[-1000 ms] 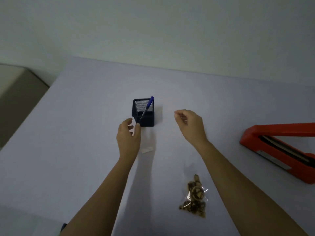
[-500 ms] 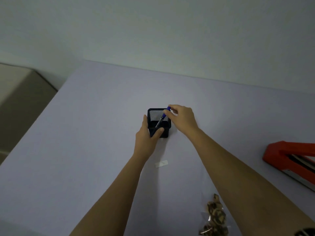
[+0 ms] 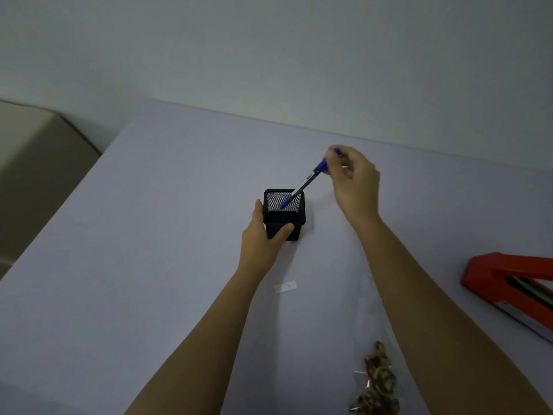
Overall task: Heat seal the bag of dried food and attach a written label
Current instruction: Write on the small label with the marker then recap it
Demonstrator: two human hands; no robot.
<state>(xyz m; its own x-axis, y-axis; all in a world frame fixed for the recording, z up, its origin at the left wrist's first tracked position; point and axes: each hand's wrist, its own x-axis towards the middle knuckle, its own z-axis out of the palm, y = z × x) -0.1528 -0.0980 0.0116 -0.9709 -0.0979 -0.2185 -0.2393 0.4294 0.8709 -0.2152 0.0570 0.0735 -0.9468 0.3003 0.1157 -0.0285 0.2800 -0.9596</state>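
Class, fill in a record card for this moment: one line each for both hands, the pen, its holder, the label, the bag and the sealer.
Left hand: grip round the side of the pen holder
Right hand: pinches the top end of the pen
Pen: blue, tilted, tip over the holder's mouth
Pen holder: black mesh, upright on the table
Label: small pale strip, flat, untouched
Bag: clear, dried food inside, untouched
Sealer: red, far right, untouched

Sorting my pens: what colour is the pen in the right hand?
The pen is blue, best seen in the head view.
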